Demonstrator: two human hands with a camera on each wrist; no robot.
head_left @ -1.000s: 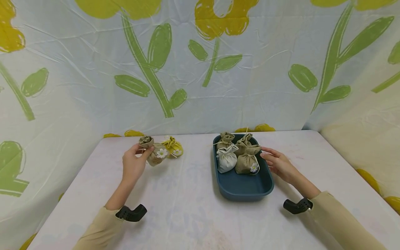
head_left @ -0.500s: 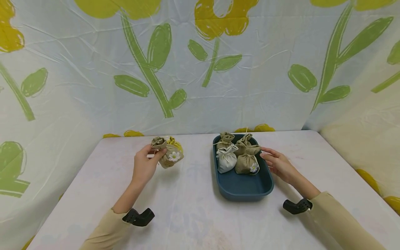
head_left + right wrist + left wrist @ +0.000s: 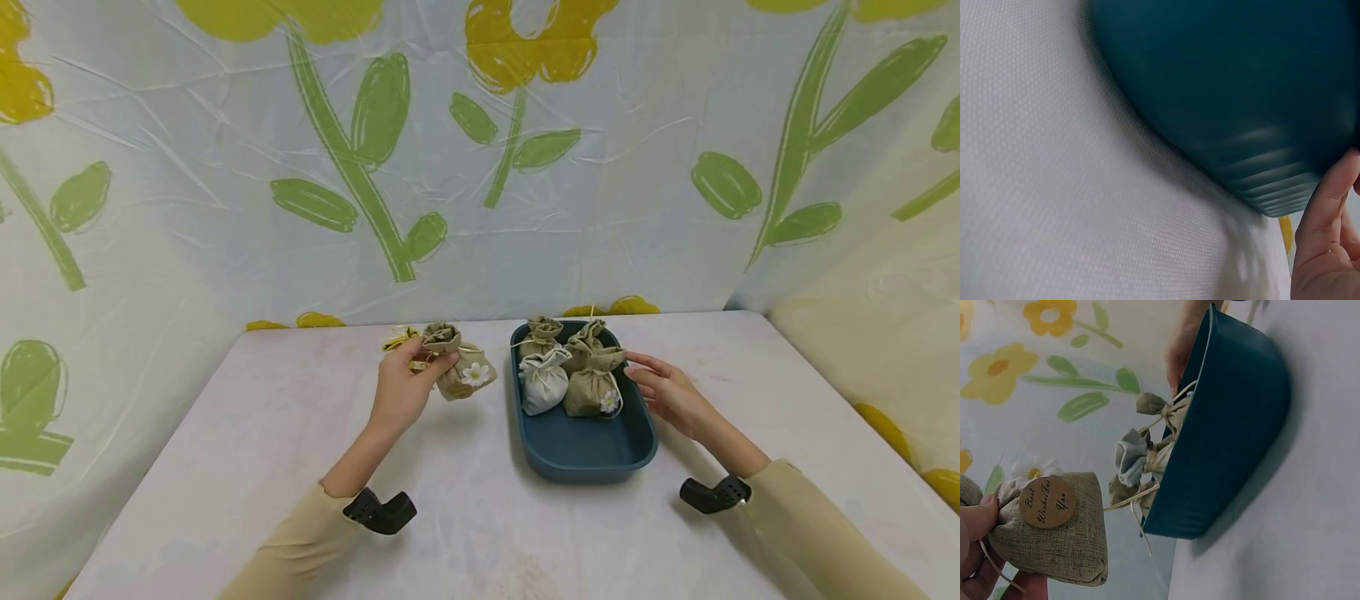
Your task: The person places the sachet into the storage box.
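Note:
My left hand (image 3: 405, 390) pinches the gathered neck of a tan drawstring pouch (image 3: 465, 379) with a white daisy, held above the table left of a blue bin (image 3: 585, 442). In the left wrist view, a round tag (image 3: 1047, 502) reading "Best Wishes For You" shows on this pouch. The bin holds a white pouch (image 3: 543, 387) and several tan ones, one of them a tan pouch (image 3: 591, 396) with a daisy in front. My right hand (image 3: 675, 402) touches the bin's right side with loosely extended fingers; the right wrist view shows its thumb (image 3: 1329, 194) against the wall.
A yellow pouch (image 3: 397, 340) sits behind my left hand, partly hidden by it. The front half of the bin shows its bare floor. A pale cloth (image 3: 465, 517) covers the table, and a flower-printed sheet (image 3: 615, 242) hangs behind it.
My left hand has carried the tan pouch rightward, past the yellow pouch and toward the bin. The right hand and the bin have stayed put.

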